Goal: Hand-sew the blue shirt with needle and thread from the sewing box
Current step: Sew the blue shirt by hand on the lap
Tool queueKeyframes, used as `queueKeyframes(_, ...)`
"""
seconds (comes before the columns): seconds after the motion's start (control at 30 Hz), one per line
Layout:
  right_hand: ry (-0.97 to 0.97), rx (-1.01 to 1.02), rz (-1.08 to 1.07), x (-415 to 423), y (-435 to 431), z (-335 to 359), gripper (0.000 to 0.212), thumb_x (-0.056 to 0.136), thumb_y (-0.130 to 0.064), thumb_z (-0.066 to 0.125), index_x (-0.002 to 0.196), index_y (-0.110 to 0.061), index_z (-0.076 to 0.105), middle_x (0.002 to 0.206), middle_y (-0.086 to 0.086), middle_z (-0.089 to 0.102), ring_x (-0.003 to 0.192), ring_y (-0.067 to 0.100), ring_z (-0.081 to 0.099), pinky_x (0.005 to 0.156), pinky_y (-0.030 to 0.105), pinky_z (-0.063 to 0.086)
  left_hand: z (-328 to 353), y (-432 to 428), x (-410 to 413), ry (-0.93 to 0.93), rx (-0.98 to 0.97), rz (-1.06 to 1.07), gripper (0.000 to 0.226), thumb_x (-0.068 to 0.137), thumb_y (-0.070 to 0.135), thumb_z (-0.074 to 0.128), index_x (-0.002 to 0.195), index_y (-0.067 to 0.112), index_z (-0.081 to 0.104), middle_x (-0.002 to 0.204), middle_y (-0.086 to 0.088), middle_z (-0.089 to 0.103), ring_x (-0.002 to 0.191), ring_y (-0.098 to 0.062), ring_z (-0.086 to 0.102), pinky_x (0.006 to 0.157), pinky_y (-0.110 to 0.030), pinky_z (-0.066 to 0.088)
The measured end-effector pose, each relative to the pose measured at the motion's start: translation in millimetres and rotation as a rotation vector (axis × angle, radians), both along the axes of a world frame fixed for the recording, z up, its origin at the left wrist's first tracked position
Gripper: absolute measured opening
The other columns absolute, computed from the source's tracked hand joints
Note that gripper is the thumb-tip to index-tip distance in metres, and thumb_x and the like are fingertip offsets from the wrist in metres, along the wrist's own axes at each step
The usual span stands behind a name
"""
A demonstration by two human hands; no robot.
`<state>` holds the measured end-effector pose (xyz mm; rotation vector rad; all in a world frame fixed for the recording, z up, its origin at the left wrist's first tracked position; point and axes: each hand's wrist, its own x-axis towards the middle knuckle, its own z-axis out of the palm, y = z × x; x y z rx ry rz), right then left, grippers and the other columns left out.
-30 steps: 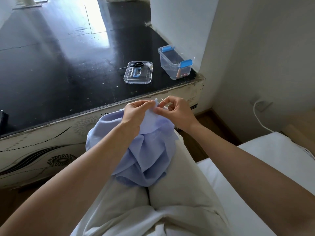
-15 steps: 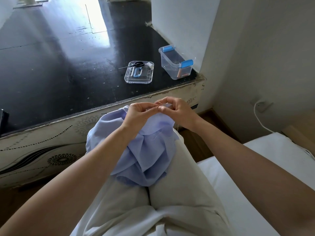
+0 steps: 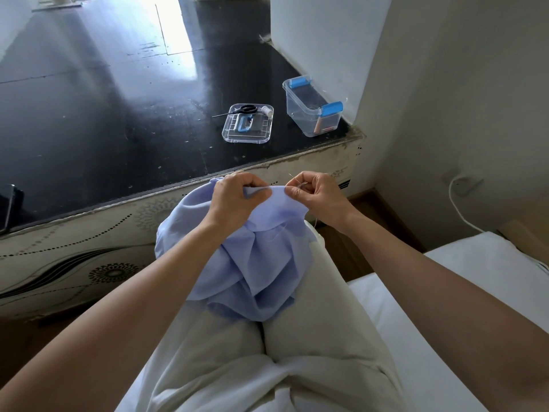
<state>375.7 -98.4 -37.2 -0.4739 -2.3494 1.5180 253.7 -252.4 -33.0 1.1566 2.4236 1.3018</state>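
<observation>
Here, the crumpled pale-blue cotton shirt (image 3: 255,275) lies heaped on the person's lap, over light beige trousers (image 3: 312,337), just in front of the front edge of the glossy black ledge (image 3: 89,114). Its upper folded edge is lifted and stretched between the two hands. The left hand (image 3: 237,200) grips that edge from above. Its fingers (image 3: 255,182) are curled tight over the cloth, with the thumb under the fold. The right hand (image 3: 319,197) touches the same edge just beside the left, with a short span of taut fabric between them. Its fingers (image 3: 306,176) are bent inward, and thumb and forefinger pinch a thin metal needle (image 3: 293,179). The needle's free end slants up and to the left above the fabric. Whether the point is in the cloth cannot be told. A fine pale thread (image 3: 316,221) hangs below the right wrist, beside the shirt.

On the ledge, near its front right corner, stands a clear plastic sewing box with blue latches (image 3: 309,114), open at the top. To its left, apart from it, lies the flat clear lid with a blue handle (image 3: 248,132). Black-handled scissors (image 3: 248,108) and a white thread spool (image 3: 267,110) rest along the lid's far edge.
</observation>
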Motion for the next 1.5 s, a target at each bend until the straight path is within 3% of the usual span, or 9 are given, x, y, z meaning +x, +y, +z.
queueKeyframes(0.3,0.021,-0.037,0.019,-1.2,0.0,-0.9,0.012,0.093,-0.021,0.064,0.098,-0.010,0.066,0.083,-0.008,0.064,0.080,0.013,0.064,0.064,0.015,0.052,2.6,1.8,-0.8,-0.065,-0.003,-0.075,0.012,0.087,0.019,0.072,0.095,0.011,0.074,0.092,-0.007,0.072,0.086,-0.024,0.067,0.076,-0.037,0.059)
queueKeyframes(0.47,0.028,-0.034,0.021,-2.4,-0.7,0.3,0.014,0.093,-0.024,0.064,0.097,-0.011,0.066,0.083,-0.006,0.065,0.081,0.014,0.064,0.064,0.014,0.052,3.5,2.9,2.0,0.054,0.072,-0.062,0.011,0.088,0.014,0.070,0.093,0.007,0.076,0.085,-0.003,0.069,0.080,-0.021,0.065,0.075,-0.030,0.055)
queueKeyframes(0.6,0.040,-0.046,0.014,-2.4,-0.9,0.9,0.014,0.094,-0.022,0.063,0.098,-0.010,0.066,0.083,-0.005,0.065,0.081,0.015,0.064,0.066,0.014,0.054,-0.5,2.9,2.5,0.062,0.088,-0.064,0.013,0.090,0.016,0.068,0.092,0.005,0.074,0.083,-0.001,0.063,0.075,-0.010,0.058,0.067,-0.009,0.046)
queueKeyframes(0.67,0.038,-0.045,0.016,-1.6,-0.8,0.2,0.013,0.093,-0.022,0.063,0.097,-0.011,0.066,0.083,-0.006,0.065,0.081,0.015,0.064,0.066,0.014,0.054,-1.4,2.3,2.8,0.072,0.087,-0.066,0.013,0.089,0.016,0.068,0.092,0.005,0.074,0.083,0.000,0.060,0.074,-0.007,0.056,0.065,-0.006,0.043)
queueKeyframes(0.87,0.025,-0.055,0.001,-0.2,0.3,-2.7,0.013,0.093,-0.023,0.063,0.097,-0.011,0.066,0.083,-0.005,0.065,0.081,0.014,0.064,0.066,0.014,0.054,-2.1,1.9,3.6,-0.022,0.086,-0.098,0.009,0.090,0.013,0.067,0.094,0.009,0.075,0.087,-0.003,0.071,0.076,-0.008,0.064,0.068,-0.012,0.051)
queueKeyframes(1.1,0.007,-0.043,0.004,5.2,0.1,-2.3,0.018,0.094,-0.027,0.063,0.105,-0.013,0.062,0.088,-0.004,0.064,0.085,0.013,0.064,0.068,0.014,0.054,2.8,5.5,8.6,-0.191,0.124,-0.123,0.017,0.089,0.003,0.067,0.100,0.016,0.070,0.091,-0.001,0.070,0.074,0.008,0.064,0.072,-0.011,0.052)
queueKeyframes(1.23,0.001,-0.073,-0.016,8.5,3.1,0.5,0.014,0.100,-0.019,0.045,0.112,-0.012,0.049,0.077,-0.001,0.052,0.065,-0.001,0.058,0.058,0.009,0.047,2.4,5.5,7.6,-0.180,0.123,-0.097,0.019,0.091,0.004,0.064,0.101,0.019,0.070,0.091,-0.003,0.071,0.074,0.007,0.063,0.076,-0.013,0.052)
queueKeyframes(1.3,0.023,-0.029,-0.002,10.1,3.9,1.2,0.015,0.102,-0.008,0.039,0.107,-0.014,0.052,0.069,-0.002,0.049,0.056,0.000,0.052,0.055,0.011,0.045,2.0,5.3,6.8,-0.184,0.119,-0.090,0.019,0.092,0.005,0.063,0.100,0.020,0.071,0.090,-0.002,0.071,0.074,0.006,0.063,0.077,-0.016,0.053)
queueKeyframes(1.5,0.131,0.060,0.015,14.2,0.1,3.5,0.021,0.098,-0.009,0.053,0.111,-0.001,0.069,0.063,-0.003,0.062,0.053,0.003,0.058,0.056,0.009,0.047,4.5,6.0,9.3,-0.247,0.131,-0.088,0.018,0.093,0.003,0.061,0.096,0.019,0.070,0.086,-0.004,0.069,0.076,-0.003,0.062,0.079,-0.024,0.053)
